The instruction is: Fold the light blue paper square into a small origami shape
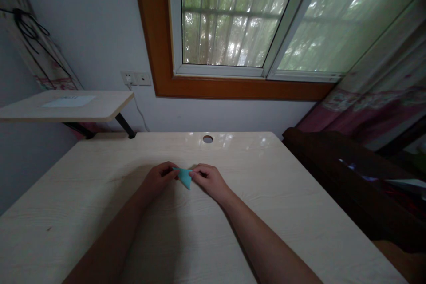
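Note:
A small folded piece of teal paper (185, 176), shaped like a downward triangle, sits between my two hands above the pale wooden desk (100, 213). My left hand (159, 178) pinches its left upper corner with curled fingers. My right hand (208, 179) pinches the right upper corner in the same way. Both forearms reach in from the bottom of the view and meet near the desk's middle.
A round cable hole (208, 139) lies at the desk's far edge. A raised side shelf (66, 105) stands at the back left, with a wall socket (136, 78) beside it. A window (253, 22) fills the wall ahead. Dark furniture (349, 177) and curtains border the right.

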`<state>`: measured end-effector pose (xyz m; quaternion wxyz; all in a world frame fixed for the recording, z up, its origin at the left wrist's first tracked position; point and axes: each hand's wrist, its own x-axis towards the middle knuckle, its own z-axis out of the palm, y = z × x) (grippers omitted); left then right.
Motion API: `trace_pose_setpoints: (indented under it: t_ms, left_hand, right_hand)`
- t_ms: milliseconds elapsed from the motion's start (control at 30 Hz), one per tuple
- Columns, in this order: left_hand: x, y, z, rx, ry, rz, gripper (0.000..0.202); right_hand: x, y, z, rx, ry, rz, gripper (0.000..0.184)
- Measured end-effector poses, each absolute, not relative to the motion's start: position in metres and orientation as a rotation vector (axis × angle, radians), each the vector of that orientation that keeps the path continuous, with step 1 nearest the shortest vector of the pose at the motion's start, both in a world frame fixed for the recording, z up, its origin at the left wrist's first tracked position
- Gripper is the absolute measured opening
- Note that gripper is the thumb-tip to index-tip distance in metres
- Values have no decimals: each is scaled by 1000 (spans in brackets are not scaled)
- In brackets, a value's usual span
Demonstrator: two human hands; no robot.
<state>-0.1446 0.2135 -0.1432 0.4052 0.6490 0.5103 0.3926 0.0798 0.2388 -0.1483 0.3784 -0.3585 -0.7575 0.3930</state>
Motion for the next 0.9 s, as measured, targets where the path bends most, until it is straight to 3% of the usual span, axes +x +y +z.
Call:
trace_pose_setpoints:
  t_ms: [900]
  left_hand:
    - [-143,213,-149,1755,1172,973,35]
  right_hand:
    - [79,240,-153,-945,-1852,1037,25]
